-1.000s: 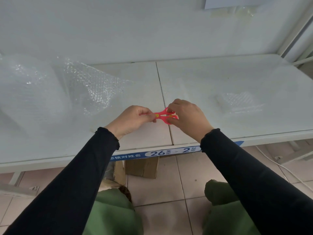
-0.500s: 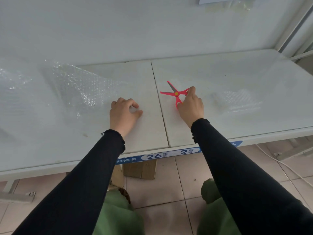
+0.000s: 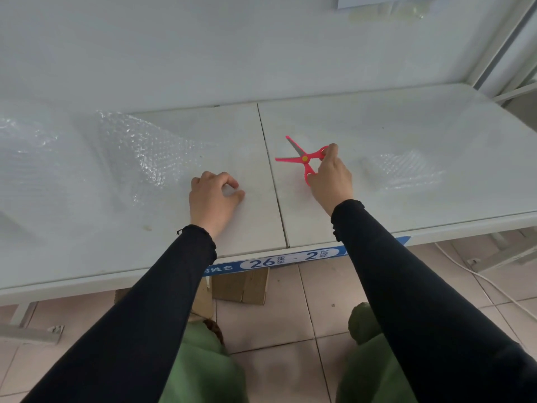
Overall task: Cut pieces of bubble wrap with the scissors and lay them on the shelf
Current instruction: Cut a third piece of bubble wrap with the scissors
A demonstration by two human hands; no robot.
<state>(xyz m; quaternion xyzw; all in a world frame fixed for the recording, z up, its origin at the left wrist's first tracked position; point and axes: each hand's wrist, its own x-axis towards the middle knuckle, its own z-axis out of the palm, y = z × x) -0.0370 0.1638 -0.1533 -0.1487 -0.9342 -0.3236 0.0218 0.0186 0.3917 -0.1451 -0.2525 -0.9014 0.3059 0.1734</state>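
- Along the left third of the frame, a big sheet of bubble wrap (image 3: 125, 152) lies loose on the white shelf (image 3: 377, 117), its near corner reaching toward the middle.
- Left of centre, the left hand (image 3: 212, 199) rests knuckles-up on the shelf just beside that corner, fingers curled with a gap at the thumb. It seems to hold nothing, though clear film under the fingers would be hard to see.
- Right of centre, the right hand (image 3: 329, 177) has the red scissors (image 3: 303, 158) by their handles, fingers through or around the loops. The blades stand spread wide, tips pointing toward the upper left, clear of any wrap.
- Further right, a small cut piece (image 3: 401, 170) lies flat on the shelf, well apart from the big sheet, so at least one piece looks done.
- Judged from this, the step in hand is readying the next cut. The next move calls for the left hand to lift and tension an edge of the sheet, then for the open blades to come over to it.
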